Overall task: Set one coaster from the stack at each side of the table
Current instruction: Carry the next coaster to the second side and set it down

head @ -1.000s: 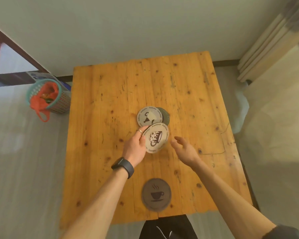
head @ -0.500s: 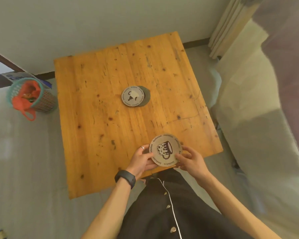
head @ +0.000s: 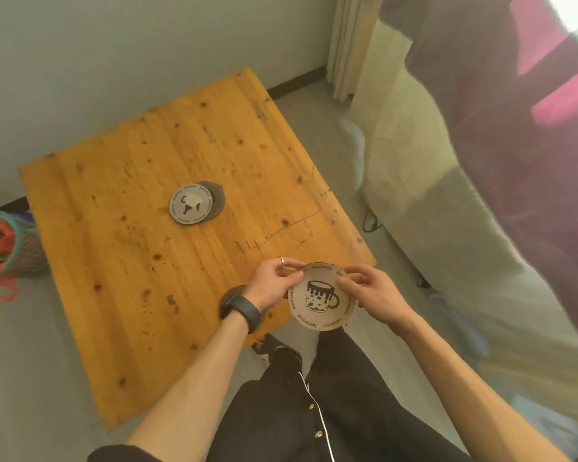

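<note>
Both hands — the left hand [head: 274,284] and the right hand [head: 369,292] — grasped one coaster [head: 321,297] by its edges above the table [head: 131,268] corner.

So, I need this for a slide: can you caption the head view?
Both hands, left hand and right hand, hold a mug-print coaster at the wooden table corner; the stack sits mid-table.
</note>
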A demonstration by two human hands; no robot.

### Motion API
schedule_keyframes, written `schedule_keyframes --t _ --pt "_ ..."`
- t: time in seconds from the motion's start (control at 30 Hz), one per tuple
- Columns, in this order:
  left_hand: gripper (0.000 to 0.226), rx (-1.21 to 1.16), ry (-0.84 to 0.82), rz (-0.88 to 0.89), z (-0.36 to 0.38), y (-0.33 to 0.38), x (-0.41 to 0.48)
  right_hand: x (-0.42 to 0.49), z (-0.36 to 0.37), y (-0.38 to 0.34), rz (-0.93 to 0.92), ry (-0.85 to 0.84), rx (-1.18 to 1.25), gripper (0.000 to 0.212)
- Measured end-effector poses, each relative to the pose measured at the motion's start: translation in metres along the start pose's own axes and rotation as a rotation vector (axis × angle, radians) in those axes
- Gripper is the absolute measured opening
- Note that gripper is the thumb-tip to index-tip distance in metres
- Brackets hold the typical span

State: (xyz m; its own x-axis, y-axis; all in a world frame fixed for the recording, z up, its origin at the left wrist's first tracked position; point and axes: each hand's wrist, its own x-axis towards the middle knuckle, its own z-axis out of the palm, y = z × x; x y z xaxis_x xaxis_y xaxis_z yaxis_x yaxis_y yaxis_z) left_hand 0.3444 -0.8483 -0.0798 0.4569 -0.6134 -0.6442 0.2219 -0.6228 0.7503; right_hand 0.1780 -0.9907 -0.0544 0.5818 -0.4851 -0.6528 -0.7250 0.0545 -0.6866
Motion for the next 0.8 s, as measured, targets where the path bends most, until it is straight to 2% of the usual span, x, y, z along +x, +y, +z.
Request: schedule_keyframes --t 0.17,0.27,0.37,0.57,0.8 --pt "0.023 -0.200 0.012 -0.066 0.054 0.024 0.011 0.002 -0.051 0.029 0.029 0.072 0.160 0.019" --pt "0.020 -0.296 0.033 -0.098 0.091 0.045 0.024 0.007 -0.088 0.049 0.038 0.071 0.201 0.016" --pt "0.017 -0.296 0.045 -0.113 0.132 0.066 0.044 0.017 -0.132 0.069 0.030 0.080 0.217 0.012" --pt "0.027 -0.337 0.090 -0.207 0.209 0.101 0.079 0.051 -0.229 0.086 -0.004 0.059 0.225 0.010" --pt "0.021 -0.321 0.271 -0.145 0.243 0.136 0.112 0.104 -0.285 0.080 -0.034 0.050 0.069 0.020"
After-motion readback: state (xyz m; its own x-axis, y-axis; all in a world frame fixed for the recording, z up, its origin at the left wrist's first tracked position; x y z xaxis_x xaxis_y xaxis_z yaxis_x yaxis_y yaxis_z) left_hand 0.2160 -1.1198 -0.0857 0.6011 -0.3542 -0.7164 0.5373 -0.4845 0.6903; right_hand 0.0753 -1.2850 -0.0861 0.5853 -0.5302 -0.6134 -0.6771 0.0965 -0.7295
